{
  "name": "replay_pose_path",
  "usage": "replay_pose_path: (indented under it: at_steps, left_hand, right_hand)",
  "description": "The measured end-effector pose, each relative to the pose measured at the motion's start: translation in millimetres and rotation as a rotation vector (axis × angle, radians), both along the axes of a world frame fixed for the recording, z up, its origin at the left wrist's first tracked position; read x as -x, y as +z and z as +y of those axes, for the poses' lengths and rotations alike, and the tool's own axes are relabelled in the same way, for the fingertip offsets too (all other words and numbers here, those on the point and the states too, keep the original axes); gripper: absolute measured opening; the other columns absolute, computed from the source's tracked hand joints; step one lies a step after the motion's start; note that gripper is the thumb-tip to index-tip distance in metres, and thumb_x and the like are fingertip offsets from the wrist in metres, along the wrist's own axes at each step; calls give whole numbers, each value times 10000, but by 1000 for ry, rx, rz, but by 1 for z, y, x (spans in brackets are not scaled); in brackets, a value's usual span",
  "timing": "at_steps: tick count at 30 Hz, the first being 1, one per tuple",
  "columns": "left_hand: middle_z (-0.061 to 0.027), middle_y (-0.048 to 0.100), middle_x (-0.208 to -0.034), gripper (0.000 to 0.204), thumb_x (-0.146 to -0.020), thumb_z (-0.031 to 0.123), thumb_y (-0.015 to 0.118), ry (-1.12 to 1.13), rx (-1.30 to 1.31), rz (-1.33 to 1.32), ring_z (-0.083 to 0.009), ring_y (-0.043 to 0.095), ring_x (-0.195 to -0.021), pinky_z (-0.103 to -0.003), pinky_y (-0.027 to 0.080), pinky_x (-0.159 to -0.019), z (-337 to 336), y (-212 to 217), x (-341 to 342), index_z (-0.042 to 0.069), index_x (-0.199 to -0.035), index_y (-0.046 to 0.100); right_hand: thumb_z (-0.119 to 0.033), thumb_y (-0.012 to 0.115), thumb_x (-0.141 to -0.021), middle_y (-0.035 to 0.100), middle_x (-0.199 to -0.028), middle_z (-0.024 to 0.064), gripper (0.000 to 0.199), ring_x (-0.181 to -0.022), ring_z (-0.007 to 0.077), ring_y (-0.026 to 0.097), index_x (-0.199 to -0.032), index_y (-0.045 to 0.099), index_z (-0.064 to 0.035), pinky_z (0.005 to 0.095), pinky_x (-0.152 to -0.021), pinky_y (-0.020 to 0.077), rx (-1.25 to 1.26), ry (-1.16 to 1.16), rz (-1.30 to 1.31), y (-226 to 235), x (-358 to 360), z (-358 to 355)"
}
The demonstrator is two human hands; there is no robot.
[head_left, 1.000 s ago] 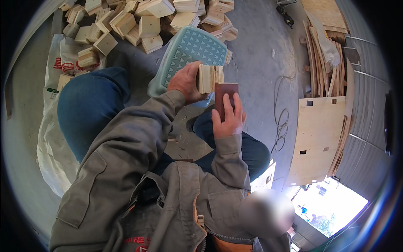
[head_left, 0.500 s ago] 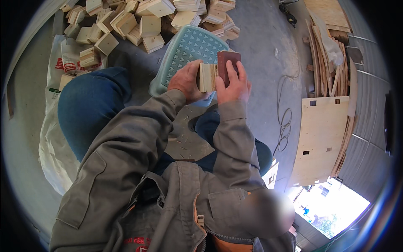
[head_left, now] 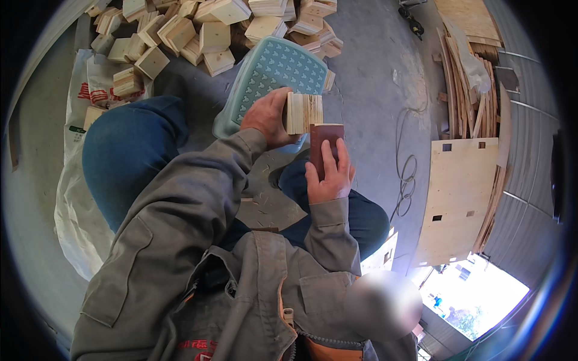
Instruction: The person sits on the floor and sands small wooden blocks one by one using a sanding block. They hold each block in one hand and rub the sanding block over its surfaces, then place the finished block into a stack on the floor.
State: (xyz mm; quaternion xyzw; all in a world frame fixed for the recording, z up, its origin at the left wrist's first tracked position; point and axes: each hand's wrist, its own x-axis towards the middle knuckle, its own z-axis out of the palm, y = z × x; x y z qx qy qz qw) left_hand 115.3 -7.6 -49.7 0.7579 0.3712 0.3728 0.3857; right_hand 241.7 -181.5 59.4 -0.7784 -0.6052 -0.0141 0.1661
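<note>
Holding: we are gripping a small wood block [head_left: 304, 112] in our left hand [head_left: 266, 117], with the fingers wrapped tight around its left side.
Rubbing tool: we are pressing a dark brown sanding pad [head_left: 326, 146] with our right hand [head_left: 328, 174], and the fingers are lying flat on top of it.
Where the block is: it is sitting up in the air over our lap, just in front of a pale green plastic stool [head_left: 271, 78], and the pad is touching its lower right corner.
Hands: both are closed on their things, the left one clamped on the block and the right one clamped on the pad, and they are staying close together.
Doing it well: we are thinking the block needs a firm, steady grip so it is not wobbling, and the pad should be staying flat on the wood, going along the edge with even pushes.
Watching out: we are guessing our left thumb is sitting near the rubbing spot, so keeping it back seems smart.
Around us: a big pile of wood blocks [head_left: 205, 27] is lying on the floor ahead, a white sack [head_left: 78, 198] is spreading out on our left, and flat plywood boards [head_left: 460, 198] are leaning on our right, beside a thin cord [head_left: 406, 162].
</note>
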Motion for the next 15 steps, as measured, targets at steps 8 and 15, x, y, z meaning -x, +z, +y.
replay_pose_path:
  at_steps: [8,15]
  left_hand:
    - [-193,635,-1351,986,-660,360,959,-10,25,-20,-426,650,-1214,-495,543,-1033,1,3,-1,107,-1472,461]
    - [-191,641,-1341,978,-663,371,954,3,62,19,-412,648,-1223,-482,533,-1047,0,9,-1,103,-1471,474]
  right_hand:
    - [-201,824,-853,511,-1603,139,624,-1258,378,597,-1459,680,-170,491,-1091,458,7,-30,13,3,-4,43]
    - [-263,796,-850,529,-1595,63,606,-1177,386,608,-1447,694,-236,495,-1060,507,-17,-77,-29,-13,-22,120]
